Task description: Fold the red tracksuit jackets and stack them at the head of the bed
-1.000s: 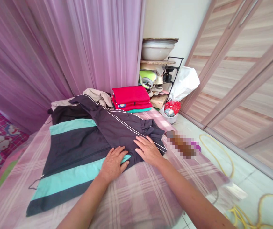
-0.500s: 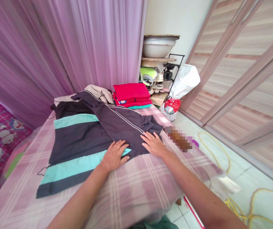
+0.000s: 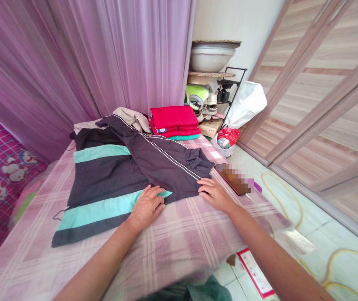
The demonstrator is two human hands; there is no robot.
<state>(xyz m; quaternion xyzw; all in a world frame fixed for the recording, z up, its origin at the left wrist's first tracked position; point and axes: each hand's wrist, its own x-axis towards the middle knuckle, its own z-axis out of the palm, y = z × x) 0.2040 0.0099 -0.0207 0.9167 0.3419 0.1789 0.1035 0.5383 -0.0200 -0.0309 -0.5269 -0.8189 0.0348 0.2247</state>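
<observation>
A dark jacket (image 3: 103, 173) with teal stripes and white piping lies spread on the bed, one sleeve laid diagonally across its body. On the near teal stripe rests my left hand (image 3: 147, 205), palm down, with its fingers stretched over the cloth and slightly bent. My right hand (image 3: 216, 194) is at the jacket's near right edge, by the end of the white piping. Its fingers are curled on the fabric there, and the thumb is close to them. The underside of both hands is hidden.
Folded red clothes (image 3: 174, 118) are stacked at the back of the plaid bed sheet (image 3: 179, 234). A phone (image 3: 232, 177) with a cable lies near the right edge. Beyond stand a shoe rack (image 3: 233, 83), a white bag (image 3: 246, 104) and a wooden wardrobe (image 3: 307, 96). Yellow cord (image 3: 282, 196) lies on the floor.
My right hand has slid right and toward me, from flat on the sleeve to the jacket's edge. My left hand's spread fingers have drawn together. The view has shifted slightly.
</observation>
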